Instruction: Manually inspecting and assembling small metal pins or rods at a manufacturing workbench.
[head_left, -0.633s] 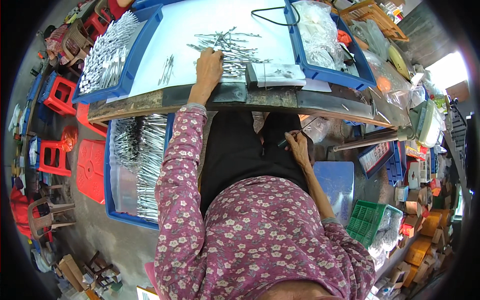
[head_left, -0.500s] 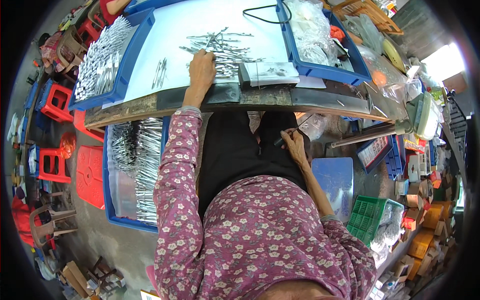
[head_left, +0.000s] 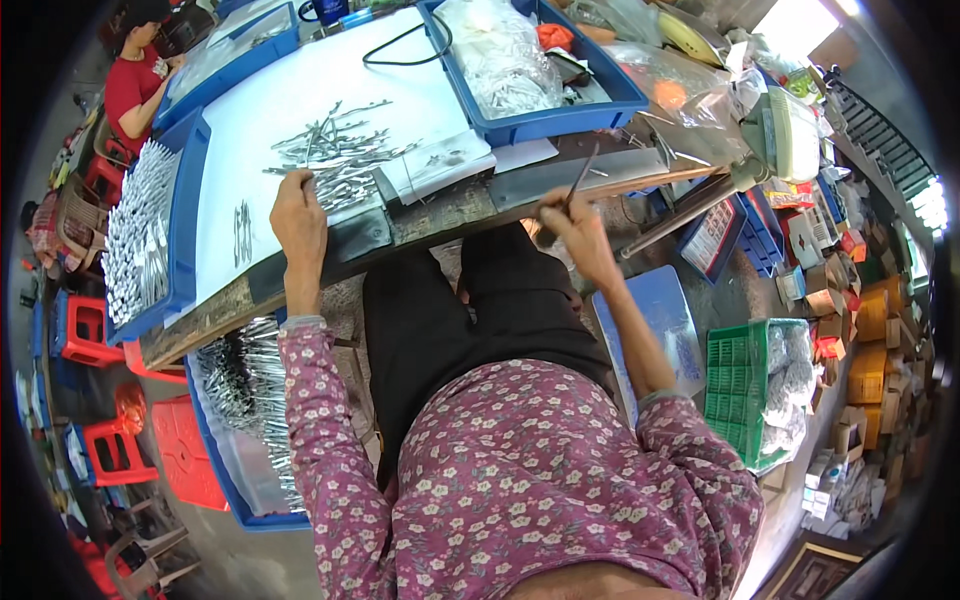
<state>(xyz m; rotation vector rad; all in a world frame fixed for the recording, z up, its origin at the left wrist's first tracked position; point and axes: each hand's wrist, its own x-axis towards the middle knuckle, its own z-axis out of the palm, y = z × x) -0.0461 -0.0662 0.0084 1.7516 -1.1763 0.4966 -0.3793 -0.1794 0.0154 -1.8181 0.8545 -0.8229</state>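
Observation:
At the near edge of a loose pile of thin metal pieces [head_left: 345,160] on a white sheet is my left hand [head_left: 300,220]. Its fingers are drawn together, and whatever they may grip is hidden. My right hand [head_left: 582,238], just off the table's front edge, is closed round the dark handle of a thin rod-like tool [head_left: 583,172]. The rod slants upward from the fist; its tip is too small to make out. Between my hands, a paper-topped block [head_left: 440,165] sits at the table edge. A few metal pieces [head_left: 242,232] lie apart on the left.
Blue trays flank the sheet: a left one [head_left: 183,225] with bundled metal rods, a right one [head_left: 560,125] with plastic bags. Under the table stands another blue bin [head_left: 265,522] of metal pieces. A person in red [head_left: 132,95] sits far left. A green crate [head_left: 725,390] stands right.
My view has turned, so the table appears tilted. My right hand has risen from my lap to the table edge with the tool. My left hand has drawn back to the pile's near edge.

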